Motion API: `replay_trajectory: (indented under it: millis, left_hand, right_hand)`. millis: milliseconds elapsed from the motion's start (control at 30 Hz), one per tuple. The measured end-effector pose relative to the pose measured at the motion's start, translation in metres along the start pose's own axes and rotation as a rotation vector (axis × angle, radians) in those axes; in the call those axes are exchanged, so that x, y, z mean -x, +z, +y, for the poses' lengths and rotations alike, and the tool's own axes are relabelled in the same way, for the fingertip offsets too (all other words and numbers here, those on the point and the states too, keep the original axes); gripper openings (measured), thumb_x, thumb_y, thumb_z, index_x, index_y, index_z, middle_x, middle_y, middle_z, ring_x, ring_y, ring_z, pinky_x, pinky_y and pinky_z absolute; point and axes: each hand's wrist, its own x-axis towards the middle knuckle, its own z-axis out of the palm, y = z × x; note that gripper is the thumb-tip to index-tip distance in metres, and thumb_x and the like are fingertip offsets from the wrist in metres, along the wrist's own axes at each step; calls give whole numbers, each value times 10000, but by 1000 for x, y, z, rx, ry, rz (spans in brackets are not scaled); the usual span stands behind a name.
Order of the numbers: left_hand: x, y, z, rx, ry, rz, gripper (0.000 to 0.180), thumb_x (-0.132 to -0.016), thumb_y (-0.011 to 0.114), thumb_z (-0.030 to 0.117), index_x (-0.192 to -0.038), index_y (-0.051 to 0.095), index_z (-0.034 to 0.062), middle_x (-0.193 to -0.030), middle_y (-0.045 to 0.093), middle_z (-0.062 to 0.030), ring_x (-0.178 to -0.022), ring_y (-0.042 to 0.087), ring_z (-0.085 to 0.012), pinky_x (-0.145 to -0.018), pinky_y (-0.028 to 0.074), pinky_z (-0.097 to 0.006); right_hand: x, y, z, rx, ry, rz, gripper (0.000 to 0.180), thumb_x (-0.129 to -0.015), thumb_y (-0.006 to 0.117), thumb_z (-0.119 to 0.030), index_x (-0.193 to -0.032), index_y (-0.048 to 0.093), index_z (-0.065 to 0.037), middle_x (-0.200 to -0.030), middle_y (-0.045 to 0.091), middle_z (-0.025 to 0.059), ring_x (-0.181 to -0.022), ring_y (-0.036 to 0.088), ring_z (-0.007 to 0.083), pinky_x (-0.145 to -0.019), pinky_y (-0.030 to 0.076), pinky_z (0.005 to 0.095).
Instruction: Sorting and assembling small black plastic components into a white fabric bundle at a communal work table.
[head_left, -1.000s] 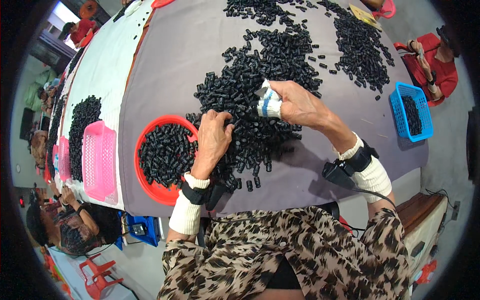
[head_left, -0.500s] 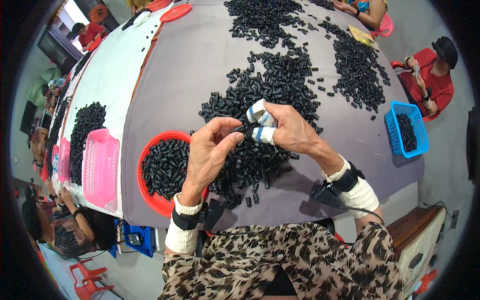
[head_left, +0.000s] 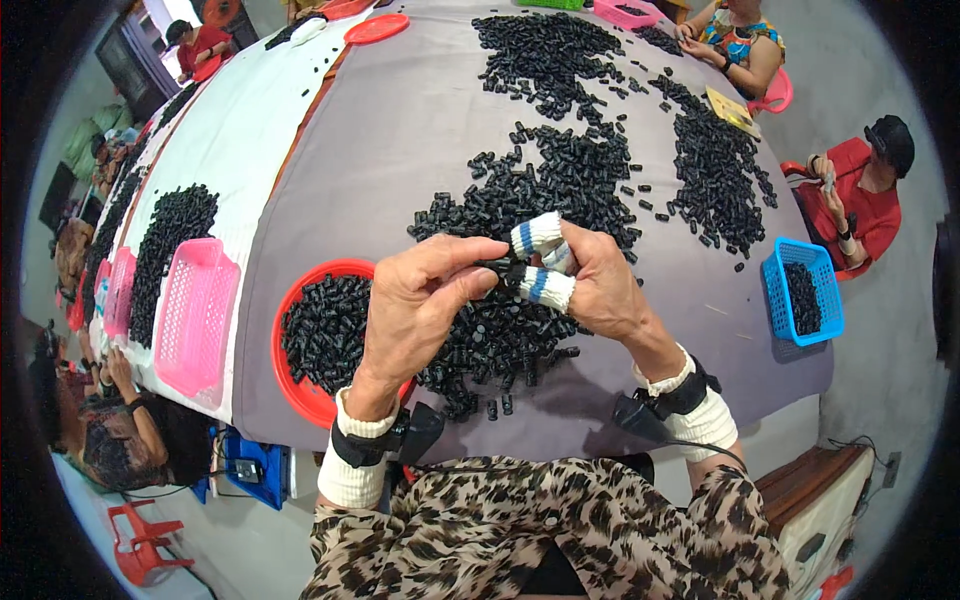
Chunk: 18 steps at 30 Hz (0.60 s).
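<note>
Both hands meet above the near edge of the bench: the left hand point(head_left: 425, 300) pinches a small black piece point(head_left: 503, 272) with thumb and forefinger, and the right hand point(head_left: 590, 285), its fingertips wrapped in white tape with blue stripes, closes on the same piece from the 3 o'clock side. It looks like a fitting or checking step on one piece; the next move seems to call for a steady, fine pinch. Just below the hands lies a heap of black pieces point(head_left: 500, 345), and at 9 o'clock a round red tray point(head_left: 300, 395) holds more. Farther at 9 o'clock stands a pink basket point(head_left: 195, 315); at 3 o'clock a blue basket point(head_left: 800, 290); at 1 o'clock a flat yellow card point(head_left: 733, 110).
</note>
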Motion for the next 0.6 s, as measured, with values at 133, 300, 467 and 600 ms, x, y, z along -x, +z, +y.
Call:
replay_trajectory:
  millis: [133, 300, 467, 600]
  left_hand:
    - [2, 7, 7, 115, 7, 50, 188, -763, 616, -48, -944, 641, -4, -781, 599, -8, -666, 522, -36, -585, 409, -168]
    - [3, 4, 6, 77, -13, 43, 207, -754, 626, -47, -956, 639, -7, -769, 595, 0, -681, 533, -36, -589, 409, -160]
    - [4, 7, 4, 89, -2, 56, 219, -767, 622, -38, -983, 635, -4, -756, 570, -4, -678, 538, -49, -596, 424, -170]
    - [3, 8, -1, 256, -14, 59, 205, -809, 597, 5, -1012, 629, -1, -783, 560, -23, -691, 555, -81, -625, 453, -194]
  right_hand:
    - [4, 1, 3, -29, -26, 27, 267, -762, 673, -143, -987, 575, -39, -714, 598, 14, -600, 500, 49, -558, 426, 222]
    - [5, 2, -2, -146, 41, 47, 265, -760, 670, -124, -996, 579, -45, -732, 608, 6, -617, 517, 44, -571, 436, 211]
    - [8, 3, -1, -122, 8, 54, 256, -771, 648, -96, -1009, 577, -33, -763, 619, 10, -632, 529, 44, -582, 446, 208]
    - [9, 5, 0, -131, 1, 63, 257, -775, 646, -97, -1013, 577, -29, -786, 627, 14, -649, 541, 46, -597, 455, 210]
